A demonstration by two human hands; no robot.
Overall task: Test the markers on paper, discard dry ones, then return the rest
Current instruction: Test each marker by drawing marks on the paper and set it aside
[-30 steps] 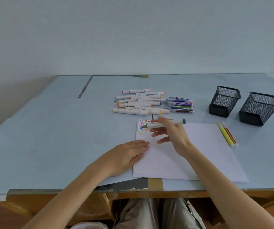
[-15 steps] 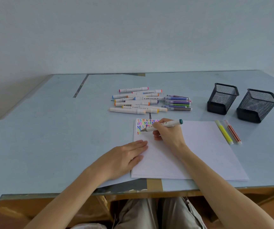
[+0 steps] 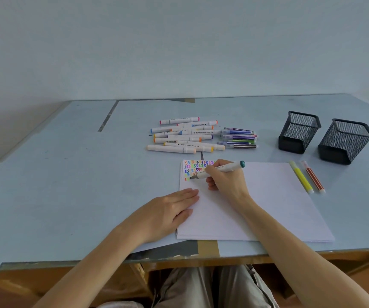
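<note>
My right hand (image 3: pixel 225 181) grips a white marker with a teal end cap (image 3: pixel 230 168), its tip touching the white paper (image 3: pixel 274 201) just below rows of coloured squiggles (image 3: pixel 195 167) in the top left corner. My left hand (image 3: pixel 168 213) lies flat with straight fingers on the paper's left edge. A pile of white markers (image 3: pixel 183 136) lies behind the paper, with several thin coloured pens (image 3: pixel 239 137) beside it. A yellow marker (image 3: pixel 301 177) and a red-brown marker (image 3: pixel 313 177) lie to the right of the paper.
Two black mesh pen holders (image 3: pixel 299 132) (image 3: pixel 346 141) stand at the back right of the light blue table (image 3: pixel 68 185). Brown tape (image 3: pixel 208 247) marks the table's front edge, and my knees show below it.
My right hand has turned the marker into a writing grip and lowered its tip to the paper, moving down the squiggle block. My left hand has stayed on the paper.
</note>
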